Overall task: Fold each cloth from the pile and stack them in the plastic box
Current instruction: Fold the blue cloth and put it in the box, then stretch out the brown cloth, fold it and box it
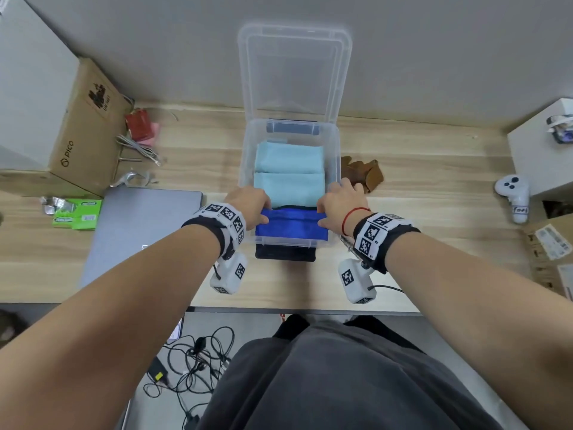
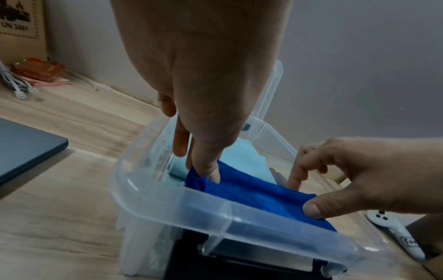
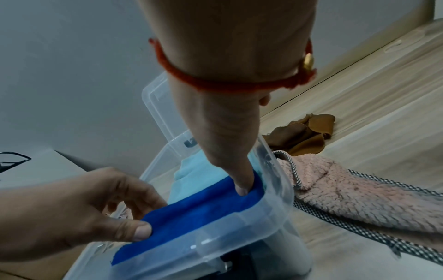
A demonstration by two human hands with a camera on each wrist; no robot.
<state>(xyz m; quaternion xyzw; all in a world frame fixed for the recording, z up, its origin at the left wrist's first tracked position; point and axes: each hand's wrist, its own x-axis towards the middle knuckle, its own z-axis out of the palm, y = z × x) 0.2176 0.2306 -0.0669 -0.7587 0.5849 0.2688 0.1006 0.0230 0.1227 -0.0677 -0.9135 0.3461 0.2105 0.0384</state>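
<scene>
cloths (image 1: 288, 178) in box (image 1: 336, 144), laptop (image 1: 139, 237) left

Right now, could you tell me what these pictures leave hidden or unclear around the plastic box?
- Head view: left hand and right hand cover the blue cloth's ends.
- Head view: the light blue cloths hide whatever lies beneath them in the plastic box.
- Right wrist view: the pink fleece cloth is cut off by the frame edge.
- Head view: the brown cloth is partly behind the right hand.

folded blue cloth (image 1: 291, 226) in clear box (image 1: 337, 169)
</scene>
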